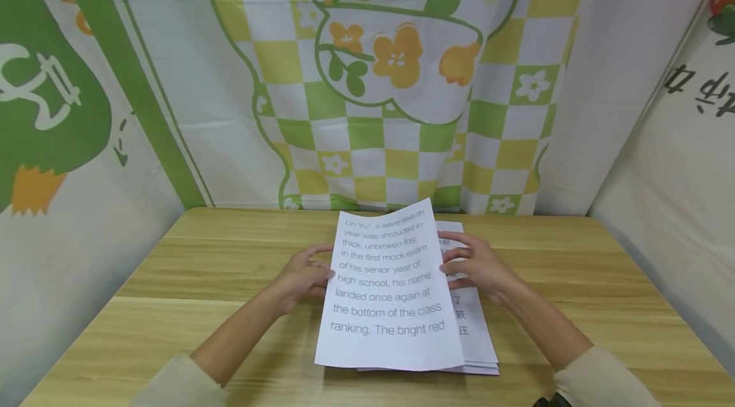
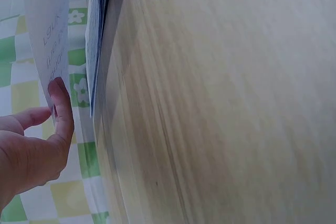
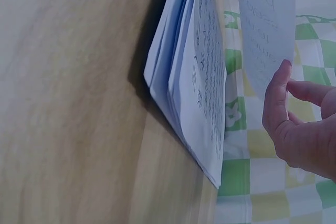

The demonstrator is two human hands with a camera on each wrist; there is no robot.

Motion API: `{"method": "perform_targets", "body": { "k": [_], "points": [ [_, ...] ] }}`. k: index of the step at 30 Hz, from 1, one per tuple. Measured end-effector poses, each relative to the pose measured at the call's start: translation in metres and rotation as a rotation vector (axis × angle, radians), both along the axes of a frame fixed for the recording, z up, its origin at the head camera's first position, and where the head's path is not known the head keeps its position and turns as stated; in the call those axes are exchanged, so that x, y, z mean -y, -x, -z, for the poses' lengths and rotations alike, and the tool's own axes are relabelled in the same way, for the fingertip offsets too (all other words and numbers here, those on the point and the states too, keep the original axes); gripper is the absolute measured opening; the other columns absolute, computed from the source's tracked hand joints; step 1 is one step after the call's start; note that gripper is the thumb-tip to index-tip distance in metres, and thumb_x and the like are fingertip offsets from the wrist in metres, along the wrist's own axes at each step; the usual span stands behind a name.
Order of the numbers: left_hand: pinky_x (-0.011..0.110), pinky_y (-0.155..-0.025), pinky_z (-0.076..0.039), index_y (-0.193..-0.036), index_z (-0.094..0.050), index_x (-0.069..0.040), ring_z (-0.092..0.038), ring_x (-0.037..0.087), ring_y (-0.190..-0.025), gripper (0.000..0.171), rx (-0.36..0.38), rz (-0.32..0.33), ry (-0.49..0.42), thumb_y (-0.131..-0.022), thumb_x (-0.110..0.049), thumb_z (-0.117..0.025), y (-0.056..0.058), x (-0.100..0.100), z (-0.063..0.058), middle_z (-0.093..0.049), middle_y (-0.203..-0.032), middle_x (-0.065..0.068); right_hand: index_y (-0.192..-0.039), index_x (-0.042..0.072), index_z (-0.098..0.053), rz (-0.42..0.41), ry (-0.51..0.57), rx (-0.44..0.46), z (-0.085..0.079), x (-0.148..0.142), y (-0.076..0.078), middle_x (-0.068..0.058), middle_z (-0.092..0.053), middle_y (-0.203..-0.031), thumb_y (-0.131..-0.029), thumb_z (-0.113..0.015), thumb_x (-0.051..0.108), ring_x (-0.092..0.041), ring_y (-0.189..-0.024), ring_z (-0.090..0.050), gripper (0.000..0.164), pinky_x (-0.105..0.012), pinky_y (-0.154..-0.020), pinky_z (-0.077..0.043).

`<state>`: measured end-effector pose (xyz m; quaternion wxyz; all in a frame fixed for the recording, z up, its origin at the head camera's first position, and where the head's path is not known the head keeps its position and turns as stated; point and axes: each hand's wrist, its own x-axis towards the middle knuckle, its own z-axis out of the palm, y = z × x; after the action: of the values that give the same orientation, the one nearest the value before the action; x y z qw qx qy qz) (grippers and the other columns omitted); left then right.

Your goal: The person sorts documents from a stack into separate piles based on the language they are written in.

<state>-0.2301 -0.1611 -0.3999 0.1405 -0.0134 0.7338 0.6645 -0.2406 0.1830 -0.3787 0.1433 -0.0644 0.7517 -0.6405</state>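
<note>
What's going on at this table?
A person holds up a sheet printed with English text, the left hand and right hand pinching opposite side edges. Below it, a stack of papers with Chinese characters on top lies on the wooden table. The wrist views show the sheet clear of the stack.

Around the raised sheet, bare table leaves passing room at ten and two o'clock. The left hand at nine and right hand at three pinch its edges, blocking those sides; forearms bar eight and four. Beneath, across a narrow gap, lies a paper stack; a curtain stands at twelve.
</note>
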Motion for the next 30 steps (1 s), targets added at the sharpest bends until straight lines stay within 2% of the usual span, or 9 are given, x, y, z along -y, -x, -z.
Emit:
{"method": "perform_targets", "body": {
  "k": [10, 18, 24, 30],
  "points": [
    [0.032, -0.07, -0.062, -0.157, -0.035, 0.0, -0.072, 0.023, -0.081, 0.065, -0.009, -0.005, 0.024, -0.096, 0.01, -0.056, -0.004, 0.018, 0.0, -0.073, -0.099, 0.014, -0.159, 0.003, -0.036, -0.03, 0.032, 0.016, 0.003, 0.014, 0.004, -0.012, -0.063, -0.101, -0.091, -0.064, -0.013, -0.02, -0.086, -0.067, 0.075, -0.035, -0.069, -0.065],
    [0.032, -0.071, -0.063, -0.157, -0.033, 0.003, -0.072, 0.023, -0.081, 0.067, -0.012, -0.003, 0.009, -0.095, 0.011, -0.056, -0.011, 0.033, 0.0, -0.073, -0.1, 0.013, -0.157, 0.0, -0.038, -0.044, 0.055, 0.026, 0.005, 0.024, 0.005, -0.011, -0.063, -0.101, -0.091, -0.064, -0.013, -0.019, -0.085, -0.068, 0.073, -0.035, -0.069, -0.065],
    [0.032, -0.072, -0.063, -0.158, -0.033, 0.002, -0.073, 0.022, -0.082, 0.065, -0.012, -0.021, 0.01, -0.097, 0.008, -0.056, -0.01, 0.041, -0.003, -0.074, -0.099, 0.011, -0.158, 0.002, -0.038, -0.052, 0.059, 0.04, 0.004, 0.032, 0.009, -0.013, -0.063, -0.103, -0.091, -0.064, -0.013, -0.02, -0.086, -0.067, 0.074, -0.033, -0.069, -0.064],
    [0.03, -0.072, -0.06, -0.157, -0.034, 0.001, -0.074, 0.021, -0.084, 0.062, -0.01, -0.041, 0.028, -0.1, 0.001, -0.058, -0.01, 0.051, -0.001, -0.076, -0.104, 0.011, -0.159, 0.004, -0.038, -0.08, 0.087, 0.049, 0.004, 0.044, 0.013, -0.012, -0.063, -0.102, -0.09, -0.064, -0.012, -0.02, -0.085, -0.068, 0.075, -0.032, -0.069, -0.064]
  ]
}}
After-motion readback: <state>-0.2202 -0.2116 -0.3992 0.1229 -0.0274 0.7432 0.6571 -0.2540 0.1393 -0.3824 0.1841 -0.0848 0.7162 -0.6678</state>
